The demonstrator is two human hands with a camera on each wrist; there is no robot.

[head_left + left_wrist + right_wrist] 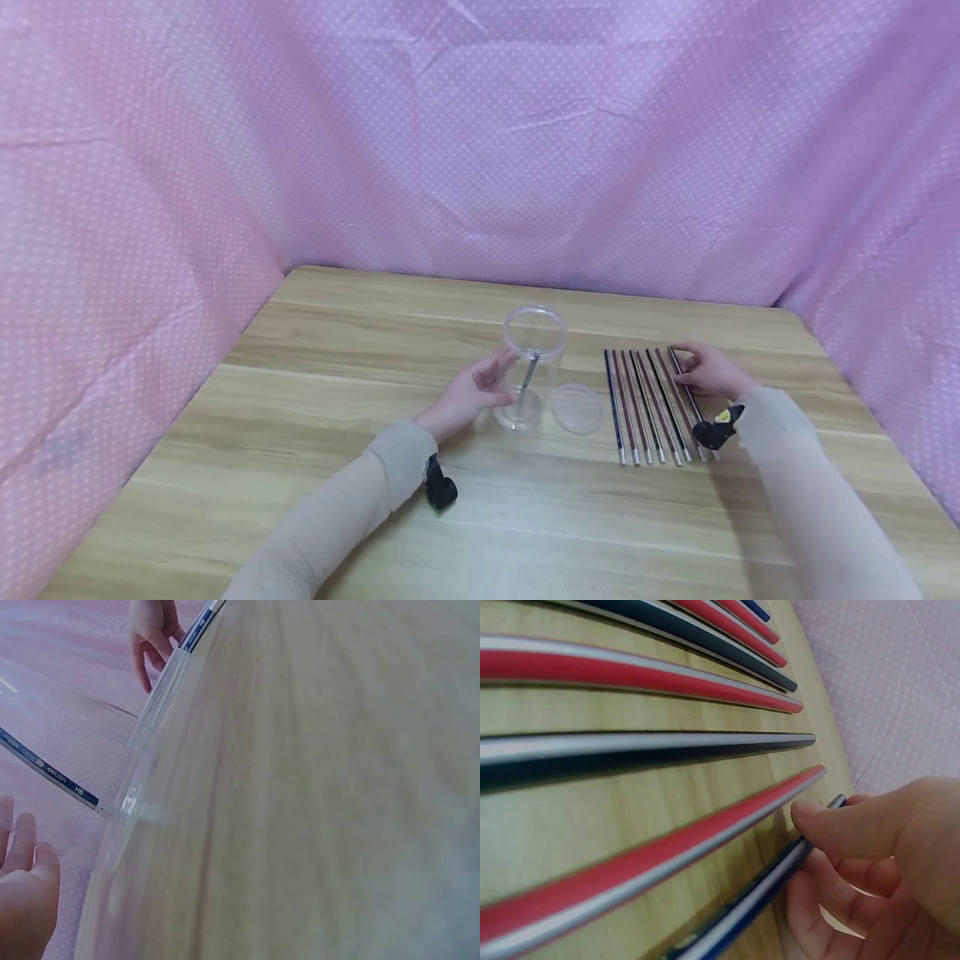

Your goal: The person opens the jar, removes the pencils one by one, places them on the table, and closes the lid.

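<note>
My left hand (471, 393) curves round the left side of a tall clear plastic jar (553, 371), thumb in front and fingers toward the back. Inside it leans one dark blue pencil (56, 776) marked HB, its metal-banded end down at the base. My right hand (711, 372) is at the right end of a row of pencils. Its thumb and fingers pinch a dark blue striped pencil (761, 889) near the far tip. Beside it lies a red striped pencil (705, 832), and then several more red and dark ones, side by side.
A round clear lid (577, 408) lies between the jar and the pencil row. The wooden table (300, 375) is bounded by pink dotted cloth (465, 167) at the back and both sides. Black wrist devices (440, 487) sit on both forearms.
</note>
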